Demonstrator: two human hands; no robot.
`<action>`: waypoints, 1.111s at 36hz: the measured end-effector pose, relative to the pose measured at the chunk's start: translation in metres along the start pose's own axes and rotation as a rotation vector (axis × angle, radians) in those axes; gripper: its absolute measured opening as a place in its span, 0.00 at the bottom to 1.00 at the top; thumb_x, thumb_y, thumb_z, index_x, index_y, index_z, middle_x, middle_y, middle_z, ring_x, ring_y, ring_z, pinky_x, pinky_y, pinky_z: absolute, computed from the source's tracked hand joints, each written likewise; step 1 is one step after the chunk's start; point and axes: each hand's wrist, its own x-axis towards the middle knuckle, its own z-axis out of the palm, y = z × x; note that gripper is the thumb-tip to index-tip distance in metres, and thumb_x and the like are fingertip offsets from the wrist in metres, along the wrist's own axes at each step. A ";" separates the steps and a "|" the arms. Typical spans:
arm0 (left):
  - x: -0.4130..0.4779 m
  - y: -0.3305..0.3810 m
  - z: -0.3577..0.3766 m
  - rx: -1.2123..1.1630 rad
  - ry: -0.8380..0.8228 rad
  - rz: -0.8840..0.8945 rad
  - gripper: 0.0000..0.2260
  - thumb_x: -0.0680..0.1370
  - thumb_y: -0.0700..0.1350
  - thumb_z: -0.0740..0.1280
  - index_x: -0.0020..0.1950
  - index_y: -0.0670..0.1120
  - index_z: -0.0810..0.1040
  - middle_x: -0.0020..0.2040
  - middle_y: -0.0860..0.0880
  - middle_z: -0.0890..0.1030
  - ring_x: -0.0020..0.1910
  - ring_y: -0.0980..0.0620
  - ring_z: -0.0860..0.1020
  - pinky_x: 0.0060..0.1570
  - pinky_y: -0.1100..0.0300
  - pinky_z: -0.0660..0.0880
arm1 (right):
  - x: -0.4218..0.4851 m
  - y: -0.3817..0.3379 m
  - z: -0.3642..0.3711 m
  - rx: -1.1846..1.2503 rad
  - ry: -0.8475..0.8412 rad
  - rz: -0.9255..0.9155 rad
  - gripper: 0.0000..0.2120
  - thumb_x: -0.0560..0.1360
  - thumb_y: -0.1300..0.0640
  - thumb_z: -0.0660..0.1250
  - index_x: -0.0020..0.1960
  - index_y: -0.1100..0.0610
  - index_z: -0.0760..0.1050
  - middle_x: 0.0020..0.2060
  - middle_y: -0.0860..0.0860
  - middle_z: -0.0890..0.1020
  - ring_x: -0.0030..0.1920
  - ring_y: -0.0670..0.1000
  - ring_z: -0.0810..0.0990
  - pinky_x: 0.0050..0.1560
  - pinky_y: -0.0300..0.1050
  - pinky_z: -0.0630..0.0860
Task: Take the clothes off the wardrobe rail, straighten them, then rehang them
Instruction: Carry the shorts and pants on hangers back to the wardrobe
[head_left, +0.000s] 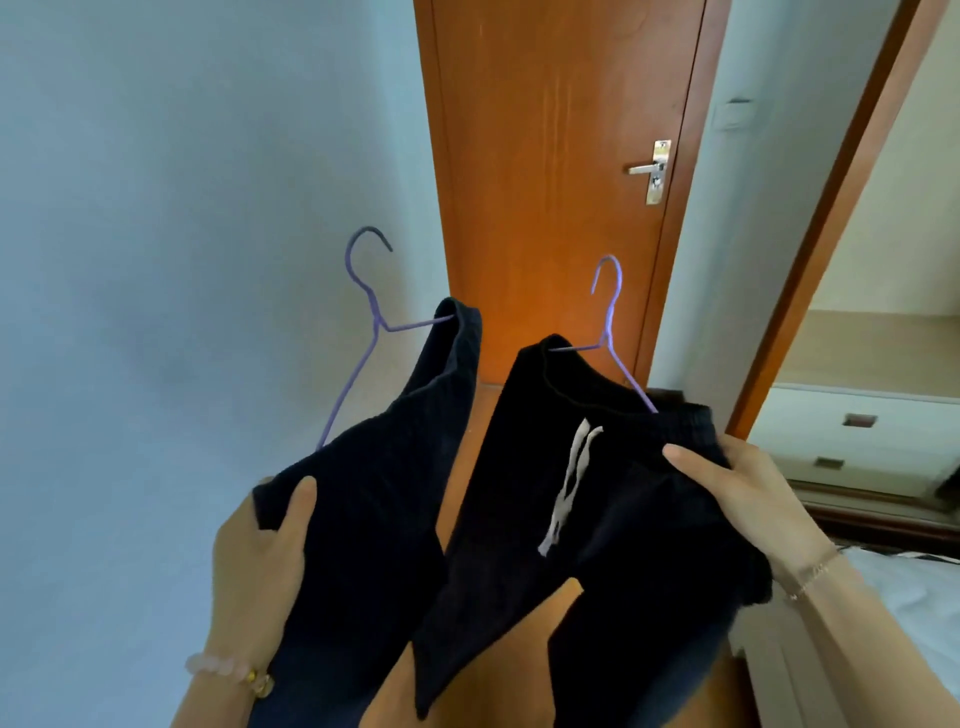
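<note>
Head view: only view given; looks forward and down past both hands toward a door.
Left hand: grip clamped on the lower edge of a dark garment, thumb on top, fingers hidden under the cloth.
Right hand: grip clamped on the waistband side of dark shorts with a white logo.
Left hanger: purple wire, hook free in the air, one arm inside the garment, the other bare.
Right hanger: purple wire, hook free, one arm buried in the shorts.
Where the clothes are: off the rail, held up side by side, apart, in front of the door.
Done, by judgement: taking down, for these two pieces at least.
Left, by judgement: straightening on the hangers, since both hang lopsided and bunched; then rehanging.
Hidden: wardrobe rail not in view; any other clothes unseen.
Cut off: lower ends of both pieces run out of frame.
Hard to make out: what the left garment is; folds lost in the dark cloth.
</note>
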 end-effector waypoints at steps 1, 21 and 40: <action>0.011 0.006 0.010 -0.001 -0.014 0.013 0.09 0.79 0.48 0.65 0.39 0.55 0.75 0.41 0.51 0.80 0.43 0.50 0.78 0.50 0.48 0.76 | 0.014 -0.005 -0.005 -0.009 0.010 -0.008 0.05 0.75 0.59 0.66 0.46 0.59 0.80 0.33 0.47 0.85 0.37 0.48 0.84 0.33 0.32 0.77; 0.249 0.072 0.346 -0.080 -0.560 0.055 0.07 0.79 0.50 0.64 0.41 0.54 0.77 0.45 0.55 0.82 0.51 0.47 0.80 0.60 0.47 0.76 | 0.241 0.007 -0.102 -0.015 0.482 0.084 0.04 0.74 0.60 0.67 0.46 0.58 0.80 0.37 0.52 0.86 0.36 0.48 0.85 0.32 0.33 0.76; 0.230 0.165 0.694 -0.220 -1.056 0.281 0.08 0.79 0.42 0.66 0.42 0.51 0.80 0.38 0.64 0.84 0.40 0.64 0.81 0.44 0.61 0.74 | 0.336 0.043 -0.327 -0.014 0.904 0.100 0.16 0.66 0.49 0.74 0.49 0.57 0.81 0.45 0.59 0.85 0.43 0.57 0.85 0.42 0.44 0.81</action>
